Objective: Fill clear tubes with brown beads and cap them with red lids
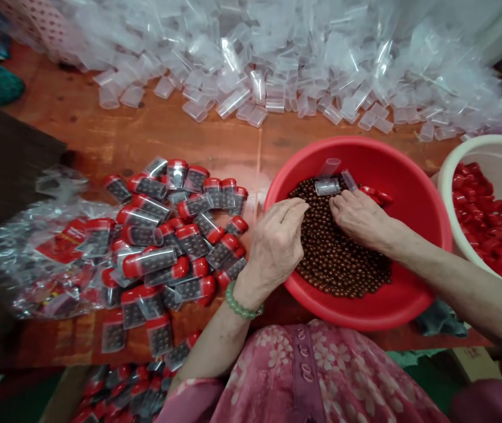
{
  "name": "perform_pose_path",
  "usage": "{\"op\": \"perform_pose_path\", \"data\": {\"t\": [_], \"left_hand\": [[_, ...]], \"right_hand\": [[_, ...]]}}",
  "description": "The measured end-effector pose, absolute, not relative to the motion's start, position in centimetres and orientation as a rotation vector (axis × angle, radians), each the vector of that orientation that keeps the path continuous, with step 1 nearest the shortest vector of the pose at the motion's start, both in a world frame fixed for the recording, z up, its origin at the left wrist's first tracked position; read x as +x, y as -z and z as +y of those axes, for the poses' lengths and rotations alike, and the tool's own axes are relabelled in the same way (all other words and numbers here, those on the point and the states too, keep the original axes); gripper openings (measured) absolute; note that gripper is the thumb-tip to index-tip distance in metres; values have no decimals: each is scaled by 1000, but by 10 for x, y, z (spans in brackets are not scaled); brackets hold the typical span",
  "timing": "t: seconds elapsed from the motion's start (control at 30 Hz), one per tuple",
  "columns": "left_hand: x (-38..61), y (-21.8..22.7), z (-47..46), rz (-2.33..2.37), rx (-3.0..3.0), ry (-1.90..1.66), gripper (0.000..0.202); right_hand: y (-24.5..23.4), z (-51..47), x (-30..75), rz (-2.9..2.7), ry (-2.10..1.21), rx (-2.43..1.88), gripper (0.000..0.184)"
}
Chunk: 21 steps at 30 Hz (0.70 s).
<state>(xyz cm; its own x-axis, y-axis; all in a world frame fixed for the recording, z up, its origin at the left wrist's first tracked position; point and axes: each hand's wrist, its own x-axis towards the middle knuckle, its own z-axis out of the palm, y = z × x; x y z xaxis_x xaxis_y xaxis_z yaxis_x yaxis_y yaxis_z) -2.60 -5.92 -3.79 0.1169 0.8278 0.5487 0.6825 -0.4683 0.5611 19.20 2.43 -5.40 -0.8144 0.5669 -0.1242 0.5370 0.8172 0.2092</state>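
A red basin (418, 205) holds a heap of small round brown beads (343, 258). My left hand (277, 241), a green bead bracelet (243, 302) on its wrist, is over the basin's left rim with thumb and fingers pinched together; whatever they hold is hidden. Inside the basin my right hand (361, 217) is closed at the top of the heap, its fingertips down among the beads, their contents out of sight. Just beyond it lie a clear plastic tube (327, 187) and other clear tubes. Several red caps (378, 195) sit behind the right hand.
Bead-filled tubes with red caps (191, 241) are piled left of the basin, beside a clear plastic bag (57, 258). A large heap of clear tubes (277, 76) spans the back of the wooden table (216, 144). At right stands a white tub (447, 188) of red caps (489, 223).
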Motion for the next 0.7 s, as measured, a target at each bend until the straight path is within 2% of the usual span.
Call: {"op": "perform_pose_path", "data": {"t": [0.17,0.33,0.43,0.53,0.7], "left_hand": [[-27,38,-59,1552,2227,-1261,28],[-27,39,-58,1580,2203,-1269,28],[-27,39,-58,1579,2157,-1307,26],[-27,41,-57,1560,2110,-1358,26],[-29,42,-57,1525,2031,-1387,28]], "right_hand": [[67,9,185,2888,-159,891,32],[56,-13,157,2883,-58,528,28],[49,-10,147,2845,270,315,17],[47,1,147,2765,691,404,15],[31,11,159,2731,1334,618,35]]}}
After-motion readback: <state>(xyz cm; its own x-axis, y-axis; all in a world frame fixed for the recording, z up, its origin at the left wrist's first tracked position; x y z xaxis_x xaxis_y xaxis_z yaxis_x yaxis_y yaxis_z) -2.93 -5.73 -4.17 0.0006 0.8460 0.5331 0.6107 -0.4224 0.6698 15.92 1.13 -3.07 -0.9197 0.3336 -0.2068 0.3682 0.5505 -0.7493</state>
